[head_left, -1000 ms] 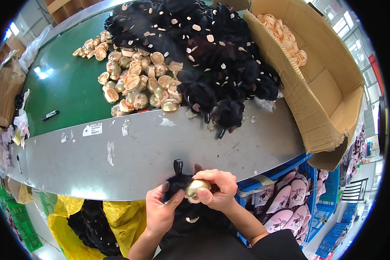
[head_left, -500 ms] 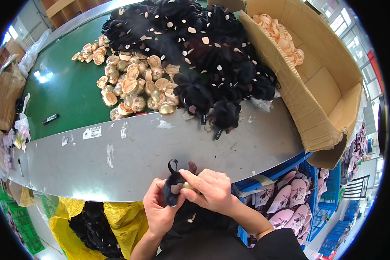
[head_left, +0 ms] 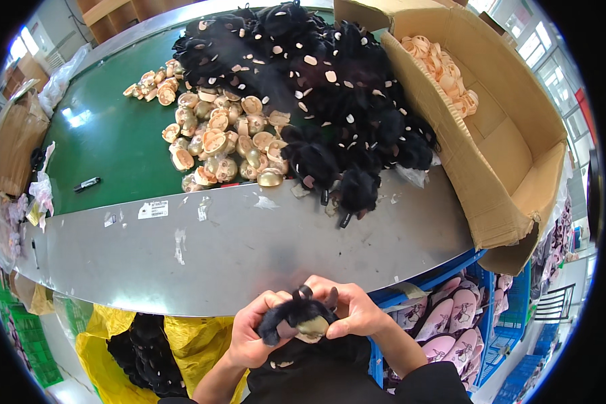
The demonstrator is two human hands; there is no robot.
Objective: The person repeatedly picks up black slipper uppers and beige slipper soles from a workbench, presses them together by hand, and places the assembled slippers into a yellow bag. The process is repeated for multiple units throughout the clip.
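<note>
Between my two hands is a small black plush piece [head_left: 295,312] with a loop on top and dark brownish ear-like flaps. A rounded gold plastic shell [head_left: 313,328] shows in its opening. My left hand [head_left: 252,334] grips the plush along its left side. On the other side, my right hand [head_left: 358,314] holds the plush edge, with the thumb by the gold shell; some fingers are hidden behind it. Gold shells with peach insides [head_left: 214,140] lie heaped across the table, next to a large pile of black plush pieces [head_left: 276,57].
The metal table edge [head_left: 249,239] runs in front of me, with a marker [head_left: 87,184] at the left. A cardboard box [head_left: 518,161] at right holds peach plastic parts [head_left: 444,74]. Below are a yellow bag [head_left: 108,357] and blue crates [head_left: 495,337] with pink slippers [head_left: 461,299].
Both hands have drawn closer to my body with the plush piece. My right hand has shifted from its front to its right side, and more of the gold shell shows.
</note>
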